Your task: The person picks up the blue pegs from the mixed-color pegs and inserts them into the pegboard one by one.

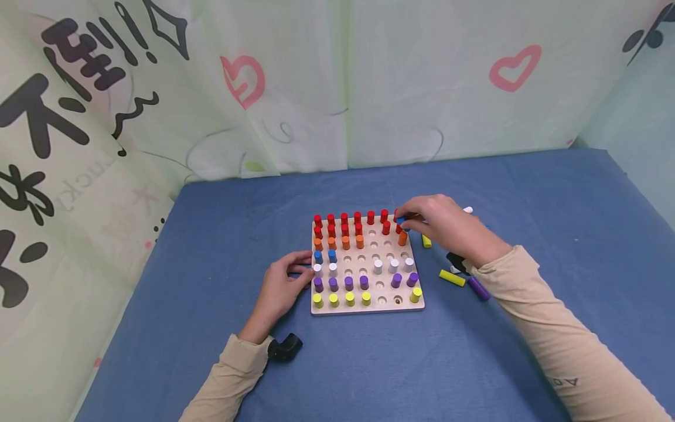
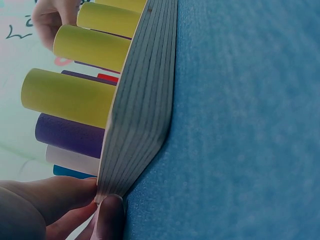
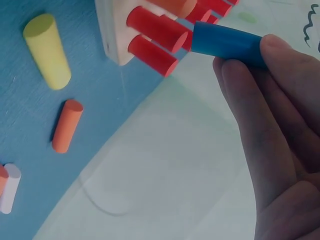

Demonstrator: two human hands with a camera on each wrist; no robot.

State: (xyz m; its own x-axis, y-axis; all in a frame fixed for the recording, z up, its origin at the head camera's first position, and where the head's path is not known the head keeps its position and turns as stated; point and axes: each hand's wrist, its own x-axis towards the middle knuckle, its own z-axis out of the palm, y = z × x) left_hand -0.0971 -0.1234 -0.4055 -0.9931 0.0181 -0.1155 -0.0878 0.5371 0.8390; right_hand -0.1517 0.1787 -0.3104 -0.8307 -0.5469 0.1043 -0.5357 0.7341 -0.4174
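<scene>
A wooden pegboard [image 1: 348,310] lies on the blue cloth, with rows of red, orange, blue, white, purple and yellow pegs and several bare holes. My left hand [image 1: 282,287] grips its left edge; the left wrist view has thumb and fingers pinching the layered wood side [image 2: 142,100] near a corner. Over the board's far right corner, my right hand [image 1: 443,223] pinches a blue peg [image 3: 225,44] between thumb and fingers. In the right wrist view this peg is raised, overlapping the red pegs [image 3: 157,30] behind it.
Loose pegs lie right of the board: a yellow peg [image 1: 452,278], a purple peg [image 1: 479,289] and another yellow one nearer the board. An orange peg [image 3: 67,126] and a white peg [image 3: 10,187] show farther out. A printed curtain [image 1: 369,88] hangs behind the table.
</scene>
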